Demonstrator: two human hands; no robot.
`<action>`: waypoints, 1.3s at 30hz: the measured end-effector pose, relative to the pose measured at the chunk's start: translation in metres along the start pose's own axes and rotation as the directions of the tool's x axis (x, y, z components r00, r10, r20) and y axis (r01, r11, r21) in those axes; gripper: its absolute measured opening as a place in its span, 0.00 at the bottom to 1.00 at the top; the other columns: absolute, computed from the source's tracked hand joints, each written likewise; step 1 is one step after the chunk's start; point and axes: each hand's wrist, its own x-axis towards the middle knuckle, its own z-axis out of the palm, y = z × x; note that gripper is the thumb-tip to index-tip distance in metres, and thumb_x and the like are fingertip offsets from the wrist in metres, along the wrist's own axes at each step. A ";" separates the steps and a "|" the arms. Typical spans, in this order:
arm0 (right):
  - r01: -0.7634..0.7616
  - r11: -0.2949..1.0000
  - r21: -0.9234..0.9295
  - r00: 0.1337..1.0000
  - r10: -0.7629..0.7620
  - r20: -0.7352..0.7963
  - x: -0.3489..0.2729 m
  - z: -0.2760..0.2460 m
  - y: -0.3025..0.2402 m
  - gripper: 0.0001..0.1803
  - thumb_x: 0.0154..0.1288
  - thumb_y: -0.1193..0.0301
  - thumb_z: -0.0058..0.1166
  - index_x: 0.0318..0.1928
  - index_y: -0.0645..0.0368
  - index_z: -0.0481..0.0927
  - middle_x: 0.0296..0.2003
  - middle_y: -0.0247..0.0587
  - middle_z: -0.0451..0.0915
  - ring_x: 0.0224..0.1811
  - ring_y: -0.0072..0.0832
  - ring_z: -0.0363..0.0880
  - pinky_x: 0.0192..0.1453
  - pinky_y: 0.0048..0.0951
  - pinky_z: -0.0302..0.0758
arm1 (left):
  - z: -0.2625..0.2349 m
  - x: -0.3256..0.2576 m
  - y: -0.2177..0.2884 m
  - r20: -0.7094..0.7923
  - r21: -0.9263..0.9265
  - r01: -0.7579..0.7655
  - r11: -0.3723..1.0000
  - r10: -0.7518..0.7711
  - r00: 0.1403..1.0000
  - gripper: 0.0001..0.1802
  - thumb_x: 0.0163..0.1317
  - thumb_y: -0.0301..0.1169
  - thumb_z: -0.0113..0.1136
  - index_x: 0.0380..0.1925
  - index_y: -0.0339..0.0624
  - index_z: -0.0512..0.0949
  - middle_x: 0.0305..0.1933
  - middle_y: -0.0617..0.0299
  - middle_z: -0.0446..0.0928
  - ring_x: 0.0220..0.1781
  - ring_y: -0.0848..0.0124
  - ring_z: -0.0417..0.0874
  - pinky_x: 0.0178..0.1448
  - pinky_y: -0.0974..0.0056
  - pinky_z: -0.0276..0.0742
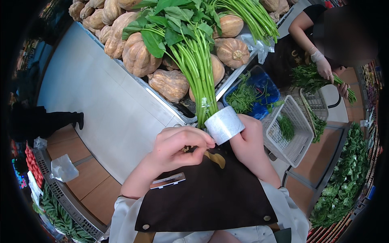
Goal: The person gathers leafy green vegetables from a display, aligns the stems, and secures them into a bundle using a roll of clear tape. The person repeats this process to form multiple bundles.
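Observation:
My right hand (252,139) grips a wide roll of clear tape (224,125) in front of my apron. My left hand (177,145) is closed in a pinch against the roll's left edge; what lies between its fingertips is too small to make out. Just beyond both hands lies a bundle of long-stemmed leafy greens (194,67), its cut ends toward me and its leaves pointing away over the pumpkins (169,85). A shiny band of clear tape (206,105) shows around the stems near the cut ends.
Another bunch of green stems (255,20) rests at the far right of the pumpkins. To the right stand a blue crate (265,77) with loose greens and a white basket (295,148). Farther right, a gloved co-worker's hand (323,67) holds greens. A metal counter (93,81) extends left.

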 end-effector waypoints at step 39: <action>0.097 0.992 -0.083 0.991 -0.104 -0.088 0.062 0.009 -0.001 0.06 0.52 0.75 0.50 0.28 0.66 0.75 0.21 0.49 0.74 0.24 0.42 0.75 0.28 0.33 0.69 | -0.007 0.026 -0.030 -0.126 -0.184 0.158 0.970 -0.183 0.975 0.16 0.48 0.21 0.65 0.38 0.35 0.72 0.37 0.57 0.77 0.34 0.70 0.81 0.39 0.69 0.77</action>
